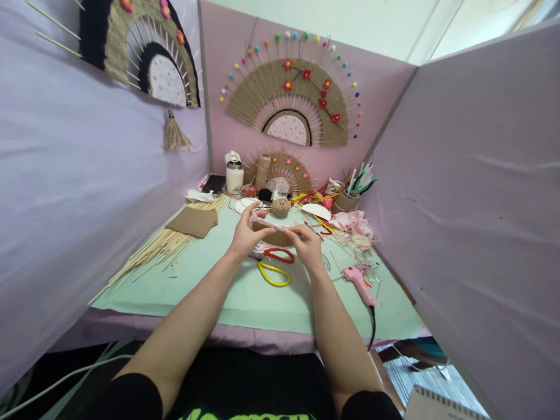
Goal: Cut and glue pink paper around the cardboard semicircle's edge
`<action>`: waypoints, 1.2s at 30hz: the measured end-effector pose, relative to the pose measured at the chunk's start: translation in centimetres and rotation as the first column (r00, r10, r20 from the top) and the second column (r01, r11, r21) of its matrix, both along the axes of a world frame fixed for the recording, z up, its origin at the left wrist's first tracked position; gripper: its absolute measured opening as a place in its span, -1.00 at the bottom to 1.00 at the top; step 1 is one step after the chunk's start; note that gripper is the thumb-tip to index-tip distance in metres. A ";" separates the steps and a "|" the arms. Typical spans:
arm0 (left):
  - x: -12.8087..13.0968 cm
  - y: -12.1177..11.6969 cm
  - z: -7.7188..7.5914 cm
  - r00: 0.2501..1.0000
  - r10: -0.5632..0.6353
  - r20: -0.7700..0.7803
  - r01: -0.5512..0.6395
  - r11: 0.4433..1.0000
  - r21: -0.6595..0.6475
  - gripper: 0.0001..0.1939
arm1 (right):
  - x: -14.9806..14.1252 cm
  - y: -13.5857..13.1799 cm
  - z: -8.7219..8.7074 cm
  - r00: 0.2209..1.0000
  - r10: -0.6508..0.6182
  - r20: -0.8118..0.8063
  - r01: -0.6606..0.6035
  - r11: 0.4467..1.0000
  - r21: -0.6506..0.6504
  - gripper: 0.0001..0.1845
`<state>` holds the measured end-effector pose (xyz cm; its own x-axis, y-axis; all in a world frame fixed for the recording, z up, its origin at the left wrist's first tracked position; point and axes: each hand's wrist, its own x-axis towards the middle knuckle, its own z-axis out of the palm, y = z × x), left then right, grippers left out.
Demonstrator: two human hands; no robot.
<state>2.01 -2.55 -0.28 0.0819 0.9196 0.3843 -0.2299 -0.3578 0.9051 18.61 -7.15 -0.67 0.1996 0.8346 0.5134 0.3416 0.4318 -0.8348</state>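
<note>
A half-round piece of brown cardboard (280, 238) with pale pink fabric (272, 224) along its upper edge is held up between my two hands. My left hand (244, 234) grips its left end, thumb below and fingers above. At the right end, my right hand (308, 247) pinches the edge between thumb and fingertips. Just beneath them on the table lie scissors (275, 285) with one red and one yellow handle, their blades partly hidden by my left hand. To the right of my right hand rests a pink glue gun (359, 284), its black cord running off the front edge.
Thin wooden sticks (153, 251) spread over the table's left, under a cardboard piece (192, 221). Behind my hands stand a twine ball (280, 207), a white bottle (235, 176) and a tool-filled cup (345, 202). Pink fabric scraps (352, 224) lie right. Decorated fans (245, 96) hang on the partitions.
</note>
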 end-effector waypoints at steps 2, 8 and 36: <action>0.2 -0.4 0.0 0.999 0.009 -0.037 -0.008 1.000 0.030 -0.26 | -0.1 0.0 0.0 0.999 0.022 0.049 -0.022 1.000 0.007 -0.82; 0.8 -1.1 -0.5 0.988 0.029 -0.150 -0.016 0.996 0.089 -0.42 | -0.1 0.0 -0.3 0.942 -0.135 0.306 0.100 0.987 0.130 -0.80; -0.2 -0.2 0.2 0.992 0.076 0.102 -0.078 0.997 0.013 -0.66 | 2.3 0.6 -0.5 1.000 0.021 0.016 -0.018 0.983 -0.184 -0.75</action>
<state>1.80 -2.71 -0.11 -0.0293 0.9150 0.4023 -0.2916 -0.3928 0.8721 20.87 -6.54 -1.19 0.1748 0.9188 0.3539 0.3502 0.2779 -0.8945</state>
